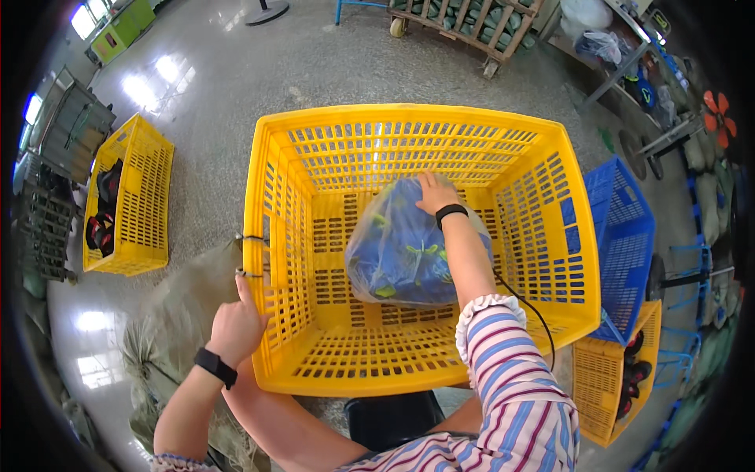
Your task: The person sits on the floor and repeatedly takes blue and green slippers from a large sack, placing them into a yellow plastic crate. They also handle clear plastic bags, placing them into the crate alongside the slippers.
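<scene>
At the left of the frame, a yellow slotted crate (149, 204) stands on the floor, well apart from the work. Lower left of centre, the left hand (238, 326) is at the left rim of the large yellow slotted basket (425, 377), one finger extended beside a black tie (253, 274); whether it clasps the rim is unclear. In the basket, at mid-frame, lies a clear plastic bag (385, 263) with blue, green-patterned contents. The bag is a rounded bundle without a marked long axis, slightly wider than tall in view. The right hand (439, 197) is far nearer: it rests spread on the bag's upper right, most of the bundle lying below and left of it, with no clenched grasp visible. The left hand is apart from the bag, the basket's left wall between them. Farther right stands a blue crate (629, 252).
</scene>
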Motion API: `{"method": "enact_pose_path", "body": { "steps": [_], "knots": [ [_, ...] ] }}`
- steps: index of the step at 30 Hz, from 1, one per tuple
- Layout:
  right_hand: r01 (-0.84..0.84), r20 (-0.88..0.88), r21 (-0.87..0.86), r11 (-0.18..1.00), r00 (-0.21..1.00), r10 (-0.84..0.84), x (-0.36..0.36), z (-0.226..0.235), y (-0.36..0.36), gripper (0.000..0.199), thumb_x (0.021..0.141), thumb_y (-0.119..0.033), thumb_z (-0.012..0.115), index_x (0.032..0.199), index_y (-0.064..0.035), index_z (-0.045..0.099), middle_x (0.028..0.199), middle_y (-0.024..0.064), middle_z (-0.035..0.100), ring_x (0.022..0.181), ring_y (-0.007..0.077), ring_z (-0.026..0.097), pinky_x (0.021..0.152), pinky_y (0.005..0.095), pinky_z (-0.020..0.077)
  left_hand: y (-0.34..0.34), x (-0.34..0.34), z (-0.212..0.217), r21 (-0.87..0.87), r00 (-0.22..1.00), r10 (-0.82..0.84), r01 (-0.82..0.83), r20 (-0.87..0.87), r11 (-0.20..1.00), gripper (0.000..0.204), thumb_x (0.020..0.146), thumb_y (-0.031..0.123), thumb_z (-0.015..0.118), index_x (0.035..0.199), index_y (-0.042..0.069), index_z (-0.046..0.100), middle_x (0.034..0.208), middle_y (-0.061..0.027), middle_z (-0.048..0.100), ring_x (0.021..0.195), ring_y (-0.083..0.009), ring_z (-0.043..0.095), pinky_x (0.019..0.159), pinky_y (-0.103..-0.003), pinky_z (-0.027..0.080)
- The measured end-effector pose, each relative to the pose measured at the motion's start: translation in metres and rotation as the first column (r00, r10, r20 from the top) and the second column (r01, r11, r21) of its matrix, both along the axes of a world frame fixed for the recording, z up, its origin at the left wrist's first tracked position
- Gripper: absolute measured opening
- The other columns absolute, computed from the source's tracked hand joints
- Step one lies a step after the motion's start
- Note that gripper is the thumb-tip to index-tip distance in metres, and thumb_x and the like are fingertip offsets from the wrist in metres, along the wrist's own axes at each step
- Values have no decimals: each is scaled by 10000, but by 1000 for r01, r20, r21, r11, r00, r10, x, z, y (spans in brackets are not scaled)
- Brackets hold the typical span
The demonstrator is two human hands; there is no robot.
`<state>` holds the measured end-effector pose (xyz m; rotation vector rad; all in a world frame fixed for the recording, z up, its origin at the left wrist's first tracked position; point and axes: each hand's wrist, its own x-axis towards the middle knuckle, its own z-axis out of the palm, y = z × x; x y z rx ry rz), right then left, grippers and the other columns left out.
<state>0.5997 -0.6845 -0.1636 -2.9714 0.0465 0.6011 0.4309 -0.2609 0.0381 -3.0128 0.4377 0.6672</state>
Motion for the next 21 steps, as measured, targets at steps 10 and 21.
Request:
{"method": "enact_pose_path", "body": {
  "steps": [10,21],
  "knots": [
    [17,-45,380,925,999,0,-64,-12,3,509,775,-294,651,1158,-14,466,1080,238,571,1054,376,519,861,417,429,-5,-2,-5,38,999,32,-34,32,999,866,764,274,627,1291,-210,139,663,-183,619,602,-322,620,529,-389,499],
    [-122,176,804,582,984,-37,-239,335,6,135,831,-159,575,837,-26,548,680,122,575,689,242,592,615,348,442,-53,-50,63,-216,920,12,79,392,973,926,727,377,690,1395,8,165,1456,-216,103,1347,-379,132,1005,-491,314]
  ]
}}
